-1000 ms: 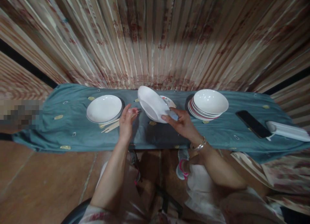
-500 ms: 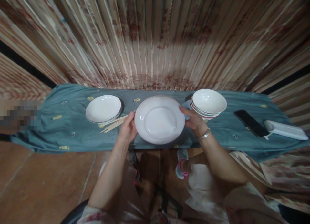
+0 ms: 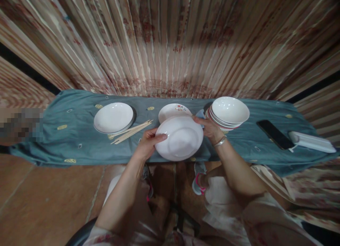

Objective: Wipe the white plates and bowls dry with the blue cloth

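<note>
Between my hands, over the table's front edge, a white plate [image 3: 182,141] is held tilted, with a raised ring on the side facing me. My left hand [image 3: 147,142] is closed on its left rim, thumb on the near face. At the upper right rim, my right hand [image 3: 209,128] grips the plate, and a light blue cloth [image 3: 200,114] shows by its fingers. Behind the held plate lies another white plate [image 3: 168,112] with a small red flower pattern, partly covered. Light wooden chopsticks [image 3: 131,132] rest left of my left hand.
Stacked white plates [image 3: 113,117] stand left and stacked white bowls [image 3: 230,110] right, on a green-blue tablecloth [image 3: 85,132]. Farther right lie a black phone [image 3: 275,134] and a white device [image 3: 312,141] joined by a cable. A pleated curtain [image 3: 170,44] hangs behind the table.
The held plate has tilted and moved slightly down, uncovering the flowered plate behind it. My left hand has shifted right, its thumb now over the plate's face.
</note>
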A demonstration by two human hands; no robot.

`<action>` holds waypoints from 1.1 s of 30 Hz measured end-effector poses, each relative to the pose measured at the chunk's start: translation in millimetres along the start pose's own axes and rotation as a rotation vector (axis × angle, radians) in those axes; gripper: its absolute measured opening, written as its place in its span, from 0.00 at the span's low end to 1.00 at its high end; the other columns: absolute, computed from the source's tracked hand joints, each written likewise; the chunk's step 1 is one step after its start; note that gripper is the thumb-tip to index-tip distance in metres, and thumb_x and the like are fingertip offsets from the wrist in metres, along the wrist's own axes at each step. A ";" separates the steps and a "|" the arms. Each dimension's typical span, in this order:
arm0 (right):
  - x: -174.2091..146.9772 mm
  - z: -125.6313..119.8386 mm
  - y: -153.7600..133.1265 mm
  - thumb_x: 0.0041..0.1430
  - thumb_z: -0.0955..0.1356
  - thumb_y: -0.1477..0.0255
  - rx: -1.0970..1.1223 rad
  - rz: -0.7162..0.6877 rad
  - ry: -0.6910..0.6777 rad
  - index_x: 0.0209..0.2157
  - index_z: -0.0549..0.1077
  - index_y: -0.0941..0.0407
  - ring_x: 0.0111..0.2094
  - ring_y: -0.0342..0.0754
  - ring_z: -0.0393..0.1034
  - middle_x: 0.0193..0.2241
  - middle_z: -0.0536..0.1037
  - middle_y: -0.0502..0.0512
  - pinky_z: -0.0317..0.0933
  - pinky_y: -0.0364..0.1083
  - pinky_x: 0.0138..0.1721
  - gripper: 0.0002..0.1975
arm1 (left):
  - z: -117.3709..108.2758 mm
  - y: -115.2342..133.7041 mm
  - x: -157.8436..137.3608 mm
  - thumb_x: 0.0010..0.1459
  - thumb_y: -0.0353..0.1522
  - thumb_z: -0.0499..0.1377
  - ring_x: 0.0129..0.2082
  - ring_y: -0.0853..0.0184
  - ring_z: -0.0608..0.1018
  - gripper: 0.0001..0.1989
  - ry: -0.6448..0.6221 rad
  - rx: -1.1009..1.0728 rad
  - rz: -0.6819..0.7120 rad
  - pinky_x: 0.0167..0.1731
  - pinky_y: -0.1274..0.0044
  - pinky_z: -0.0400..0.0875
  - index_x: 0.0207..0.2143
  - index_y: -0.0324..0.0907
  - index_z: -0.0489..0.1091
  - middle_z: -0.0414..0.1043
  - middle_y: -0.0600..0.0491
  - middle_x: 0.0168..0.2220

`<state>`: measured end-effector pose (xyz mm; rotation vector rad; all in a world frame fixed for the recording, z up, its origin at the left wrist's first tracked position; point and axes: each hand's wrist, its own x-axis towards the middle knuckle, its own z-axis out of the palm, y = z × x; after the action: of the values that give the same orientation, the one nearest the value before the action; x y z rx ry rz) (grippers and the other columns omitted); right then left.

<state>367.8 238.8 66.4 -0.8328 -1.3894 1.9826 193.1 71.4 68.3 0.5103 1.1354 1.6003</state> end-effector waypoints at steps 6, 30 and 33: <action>9.3 9.2 -1.9 0.37 0.78 0.61 -0.032 -0.166 0.147 0.27 0.74 0.54 0.27 0.45 0.72 0.25 0.78 0.47 0.68 0.44 0.29 0.17 | 4.0 2.9 -4.2 0.31 0.34 0.74 0.22 0.70 0.73 0.16 -0.012 0.023 0.012 0.26 0.78 0.67 0.27 0.39 0.80 0.78 0.54 0.24; -15.7 57.7 7.4 0.68 0.55 0.70 -1.056 -0.881 0.037 0.61 0.63 0.53 0.64 0.52 0.55 0.62 0.64 0.59 0.51 0.59 0.64 0.22 | 3.4 -10.3 -2.7 0.44 0.38 0.69 0.25 0.69 0.71 0.13 0.046 0.294 0.265 0.29 0.77 0.64 0.30 0.37 0.78 0.75 0.54 0.25; -17.5 60.3 7.7 0.68 0.56 0.68 -1.037 -0.882 0.048 0.62 0.62 0.53 0.65 0.52 0.53 0.63 0.62 0.58 0.50 0.59 0.65 0.23 | 4.6 -9.6 -2.9 0.43 0.38 0.70 0.24 0.69 0.70 0.14 0.053 0.287 0.248 0.28 0.77 0.64 0.30 0.37 0.78 0.74 0.55 0.25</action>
<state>332.5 187.7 78.0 -0.4685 -2.2404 0.5174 202.5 70.4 62.7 0.8275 1.3950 1.6766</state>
